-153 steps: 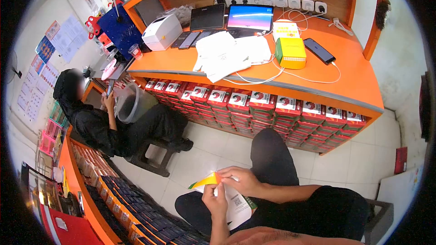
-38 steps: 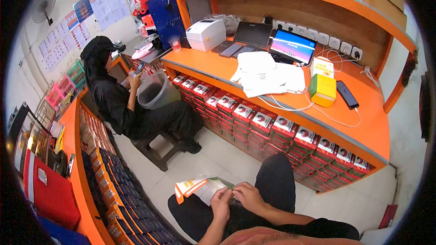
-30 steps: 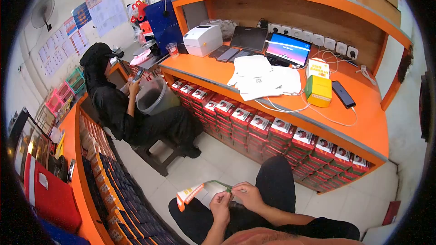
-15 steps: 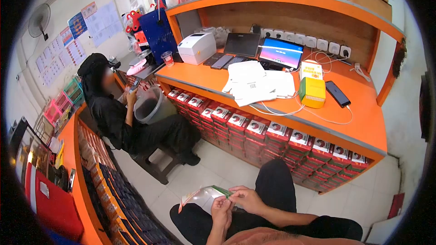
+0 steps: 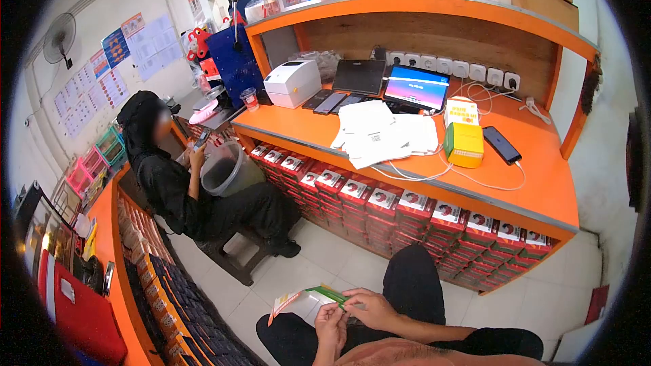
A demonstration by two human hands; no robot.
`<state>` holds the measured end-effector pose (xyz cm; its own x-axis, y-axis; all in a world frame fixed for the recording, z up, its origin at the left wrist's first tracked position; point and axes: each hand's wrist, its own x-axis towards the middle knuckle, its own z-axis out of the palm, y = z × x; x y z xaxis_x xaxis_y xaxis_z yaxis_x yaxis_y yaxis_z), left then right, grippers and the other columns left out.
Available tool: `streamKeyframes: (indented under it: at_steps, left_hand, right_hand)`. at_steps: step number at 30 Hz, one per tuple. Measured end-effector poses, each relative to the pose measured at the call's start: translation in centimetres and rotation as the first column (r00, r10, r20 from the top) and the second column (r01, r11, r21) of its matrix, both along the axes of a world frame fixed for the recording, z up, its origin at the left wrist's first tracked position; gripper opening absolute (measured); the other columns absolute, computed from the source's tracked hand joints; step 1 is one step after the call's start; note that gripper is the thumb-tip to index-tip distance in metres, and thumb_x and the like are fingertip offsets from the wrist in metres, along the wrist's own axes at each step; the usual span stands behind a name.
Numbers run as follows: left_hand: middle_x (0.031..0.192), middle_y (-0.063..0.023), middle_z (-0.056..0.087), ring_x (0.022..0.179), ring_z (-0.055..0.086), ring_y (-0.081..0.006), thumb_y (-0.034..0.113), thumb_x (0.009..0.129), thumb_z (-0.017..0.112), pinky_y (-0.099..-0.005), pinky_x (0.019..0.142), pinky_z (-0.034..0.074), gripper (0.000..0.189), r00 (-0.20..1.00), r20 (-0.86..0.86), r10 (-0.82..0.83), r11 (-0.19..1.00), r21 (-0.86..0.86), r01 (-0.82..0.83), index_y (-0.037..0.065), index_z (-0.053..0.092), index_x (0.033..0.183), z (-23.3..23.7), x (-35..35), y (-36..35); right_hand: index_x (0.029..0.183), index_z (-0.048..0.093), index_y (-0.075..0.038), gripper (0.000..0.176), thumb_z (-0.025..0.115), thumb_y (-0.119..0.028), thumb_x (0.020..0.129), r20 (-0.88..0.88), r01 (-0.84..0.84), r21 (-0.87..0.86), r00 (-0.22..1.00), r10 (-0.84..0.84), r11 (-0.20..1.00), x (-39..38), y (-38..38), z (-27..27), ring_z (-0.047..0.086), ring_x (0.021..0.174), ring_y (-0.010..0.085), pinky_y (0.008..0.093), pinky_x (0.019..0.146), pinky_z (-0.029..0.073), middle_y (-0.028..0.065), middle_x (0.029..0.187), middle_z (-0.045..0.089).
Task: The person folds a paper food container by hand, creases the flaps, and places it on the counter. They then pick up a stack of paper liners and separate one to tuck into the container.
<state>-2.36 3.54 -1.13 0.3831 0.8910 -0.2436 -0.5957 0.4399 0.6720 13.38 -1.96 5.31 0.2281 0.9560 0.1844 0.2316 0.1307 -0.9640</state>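
Observation:
Over my lap I hold a clear plastic packet (image 5: 328,293) with a green strip along one edge and an orange-and-white strip at its far left end. My left hand (image 5: 329,325) has its fingers closed on the packet's near corner, below the green strip. From the right, my right hand (image 5: 370,308) pinches the end of the green strip, its fingertips close to those of the left. The packet sticks out to the left above my knee, and my fingers cover its right end.
Ahead stands an orange counter (image 5: 532,163) with white papers (image 5: 386,137), a yellow-green box (image 5: 464,145), a phone (image 5: 502,144), a laptop (image 5: 415,88) and a label printer (image 5: 292,83). Red boxes (image 5: 413,213) are stacked beneath. To the left, a seated person (image 5: 169,176) holds a phone beside a bin (image 5: 234,169).
The green strip shows longer and flatter between my hands, and the packet's clear part has tilted. Both hands stay on it. The camera view has shifted slightly.

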Motion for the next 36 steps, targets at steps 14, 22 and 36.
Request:
streamKeyframes:
  at_steps: [14,22,36]
  left_hand:
    - [0.112,-0.0119,0.065,0.102,0.066,-0.0223,-0.002,0.098,0.060,-0.0421,0.092,0.058,0.021,0.997,0.045,-0.066,0.998,0.003,0.066,0.005,0.054,0.116,1.8,0.2,-0.3]
    - [0.111,-0.0106,0.067,0.099,0.067,-0.0190,-0.003,0.098,0.061,-0.0348,0.084,0.059,0.033,0.917,-0.389,-0.092,0.970,0.172,0.170,0.002,0.050,0.129,3.6,-0.5,-0.6]
    - [0.132,-0.0140,0.058,0.116,0.060,-0.0233,0.024,0.101,0.054,-0.0409,0.097,0.049,0.045,0.947,-0.321,0.012,0.960,0.267,0.079,-0.001,0.052,0.139,2.7,-0.1,-1.3]
  right_hand:
    - [0.100,0.071,-0.005,0.016,0.076,-0.015,0.088,-0.007,-0.032,0.019,0.999,0.032,0.999,-0.1,0.1,-0.4,0.065,0.113,0.0294,0.0392,0.095,0.052,0.0154,0.125,0.066]
    - [0.133,0.062,-0.008,0.048,0.073,-0.017,0.087,0.128,-0.093,-0.027,0.987,0.096,0.995,0.3,0.4,-1.0,0.061,0.112,0.0326,0.0440,0.098,0.048,0.0164,0.122,0.064]
    - [0.143,0.059,-0.007,0.050,0.066,-0.015,0.094,0.272,-0.120,0.069,0.957,0.097,0.990,-0.3,0.4,-0.8,0.059,0.120,0.0355,0.0430,0.108,0.044,0.0158,0.136,0.060]
